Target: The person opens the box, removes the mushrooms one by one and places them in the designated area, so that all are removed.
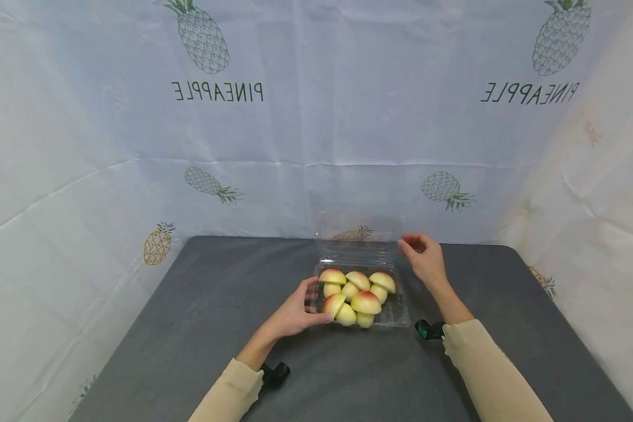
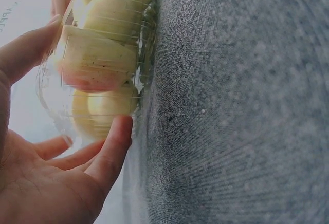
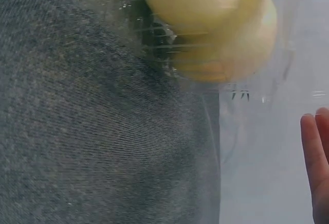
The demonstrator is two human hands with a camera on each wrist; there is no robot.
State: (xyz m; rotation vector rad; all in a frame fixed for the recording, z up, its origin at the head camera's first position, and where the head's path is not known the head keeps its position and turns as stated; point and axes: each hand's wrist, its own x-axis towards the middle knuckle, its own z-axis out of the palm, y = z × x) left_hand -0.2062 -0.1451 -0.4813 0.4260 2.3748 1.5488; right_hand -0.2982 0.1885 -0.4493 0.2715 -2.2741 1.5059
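A clear plastic clamshell box stands on the dark table, its transparent lid raised at the back. Inside are several mushroom-like pieces with rounded red-and-yellow caps and pale yellow stems; a bare patch shows at the tray's front right corner. My left hand grips the box's left end, thumb at the front and fingers along the side. In the left wrist view, its fingers lie against the clear wall. My right hand pinches the lid's right edge, thumb and forefinger close together. The right wrist view shows only its fingertips.
The dark cloth-covered table extends to both sides of the box. A white curtain with pineapple prints hangs close behind the table and along both sides. A black band device sits at the left wrist, another at the right.
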